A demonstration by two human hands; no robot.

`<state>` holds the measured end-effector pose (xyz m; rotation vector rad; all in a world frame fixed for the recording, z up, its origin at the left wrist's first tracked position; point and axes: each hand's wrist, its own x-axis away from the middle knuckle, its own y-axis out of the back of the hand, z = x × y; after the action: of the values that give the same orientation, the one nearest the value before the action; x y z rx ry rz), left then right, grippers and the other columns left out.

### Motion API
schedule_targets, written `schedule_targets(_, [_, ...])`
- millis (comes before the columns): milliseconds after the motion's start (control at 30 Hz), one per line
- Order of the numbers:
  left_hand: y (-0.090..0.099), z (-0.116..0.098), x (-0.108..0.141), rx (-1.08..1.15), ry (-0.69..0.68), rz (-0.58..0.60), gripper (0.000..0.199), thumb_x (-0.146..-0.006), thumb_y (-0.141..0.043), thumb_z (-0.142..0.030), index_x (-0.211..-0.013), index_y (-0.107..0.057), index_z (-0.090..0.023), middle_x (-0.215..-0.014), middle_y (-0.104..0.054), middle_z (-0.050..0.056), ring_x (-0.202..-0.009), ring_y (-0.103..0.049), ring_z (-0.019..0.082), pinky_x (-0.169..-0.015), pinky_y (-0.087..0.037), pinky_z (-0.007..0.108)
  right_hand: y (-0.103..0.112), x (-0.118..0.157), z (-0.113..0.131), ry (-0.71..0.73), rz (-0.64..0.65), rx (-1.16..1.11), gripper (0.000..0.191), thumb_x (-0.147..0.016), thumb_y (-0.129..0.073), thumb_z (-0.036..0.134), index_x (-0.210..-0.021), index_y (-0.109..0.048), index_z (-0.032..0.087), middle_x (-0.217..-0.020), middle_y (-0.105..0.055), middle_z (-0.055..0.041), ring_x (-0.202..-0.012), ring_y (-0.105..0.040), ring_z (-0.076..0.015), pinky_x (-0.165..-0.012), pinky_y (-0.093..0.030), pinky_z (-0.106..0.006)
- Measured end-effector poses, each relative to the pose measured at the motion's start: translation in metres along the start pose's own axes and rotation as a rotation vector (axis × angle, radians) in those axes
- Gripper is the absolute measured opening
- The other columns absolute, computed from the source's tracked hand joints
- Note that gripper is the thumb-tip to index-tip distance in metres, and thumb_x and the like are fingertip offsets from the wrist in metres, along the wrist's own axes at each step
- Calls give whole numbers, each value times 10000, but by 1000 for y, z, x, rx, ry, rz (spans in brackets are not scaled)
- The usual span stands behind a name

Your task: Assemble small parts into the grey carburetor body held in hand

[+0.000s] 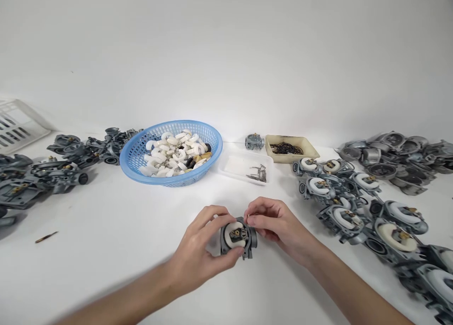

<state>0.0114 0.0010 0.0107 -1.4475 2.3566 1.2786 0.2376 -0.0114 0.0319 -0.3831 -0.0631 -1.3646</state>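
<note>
Between my hands at lower center, the carburetor body (253, 239) looks like dull grey cast metal with small brass-coloured metal fittings (237, 232), and the curved float (229, 235) in it looks like smooth, matt white plastic. Left of center, the basket (170, 180) is blue perforated plastic with a slight sheen, while the tray (231, 167) right of it is thin, translucent plastic. My tabletop (116, 221) looks smooth and white, with a soft sheen.
</note>
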Motion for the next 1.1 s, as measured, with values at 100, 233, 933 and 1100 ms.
schedule_targets(100, [-1,3,0,18,-33,-8,354,-873,-746,-229,-1206,-626,-222,-1166,-635,80,-1047,-652,207,-903,-562,313,1,0,-1,28,17,-6,235,-756,-859,350,-846,-722,182,-707,-628,20,-528,-417,-60,-445,-220,-210])
schedule_targets(233, [-1,5,1,62,-6,65,407,-900,-734,-225,-1273,-573,-254,-1209,-677,53,-1076,-676,185,-939,-552,268,2,-2,-3,43,21,43,250,-784,-849,368,-871,-721,172,-763,-670,-7,-525,-430,-55,-455,-230,-215])
schedule_targets(933, [4,7,-1,97,-12,122,395,-927,-726,-276,-1287,-565,-264,-1139,-720,35,-977,-699,175,-873,-558,263,7,0,-5,-28,50,94,191,-813,-841,337,-849,-721,193,-771,-567,26,-575,-364,-63,-509,-254,-234])
schedule_targets(1100, [3,7,-2,101,-20,107,386,-923,-732,-279,-1275,-577,-253,-1125,-721,35,-972,-704,169,-873,-560,252,6,2,-1,-31,49,83,178,-808,-836,327,-841,-726,191,-714,-548,30,-564,-364,-69,-505,-257,-233])
